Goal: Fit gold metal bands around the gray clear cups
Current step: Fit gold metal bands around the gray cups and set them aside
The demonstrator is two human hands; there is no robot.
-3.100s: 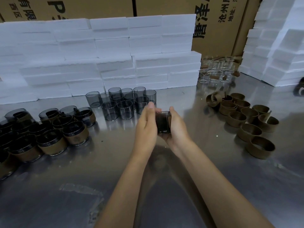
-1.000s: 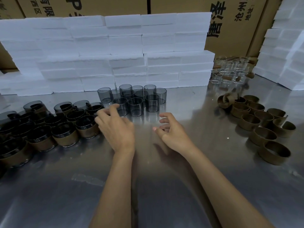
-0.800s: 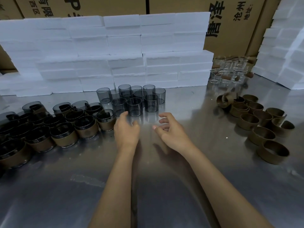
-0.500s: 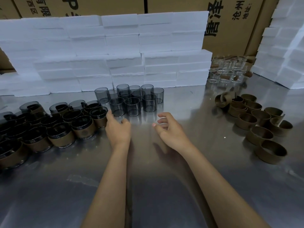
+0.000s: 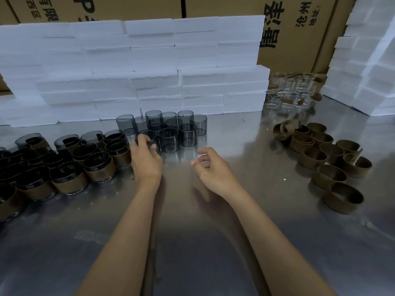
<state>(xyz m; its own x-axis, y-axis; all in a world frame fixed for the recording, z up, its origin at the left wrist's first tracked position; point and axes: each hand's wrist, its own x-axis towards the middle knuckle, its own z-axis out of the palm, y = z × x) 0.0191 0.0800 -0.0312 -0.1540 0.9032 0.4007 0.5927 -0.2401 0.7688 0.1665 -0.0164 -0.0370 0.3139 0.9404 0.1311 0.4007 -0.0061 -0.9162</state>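
Several bare gray clear cups (image 5: 168, 135) stand in a cluster at the middle back of the metal table (image 5: 192, 242). My left hand (image 5: 145, 161) reaches into the cluster, and its fingers curl round the front-left gray cup (image 5: 149, 135). My right hand (image 5: 211, 169) hovers just right of it, fingers loosely curled, holding nothing. Several gold metal bands (image 5: 329, 159) lie loose on the right side of the table. On the left stand several cups fitted with gold bands (image 5: 70, 163).
White foam blocks (image 5: 149, 71) are stacked along the back, with another foam stack (image 5: 367, 60) at the right. Clear glass cups (image 5: 290, 90) sit at the back right. Cardboard boxes (image 5: 299, 28) stand behind.
My left hand left a banded cup with the group on the left, then moved right and forward to the bare gray cups and closed on one. My right hand barely moved.
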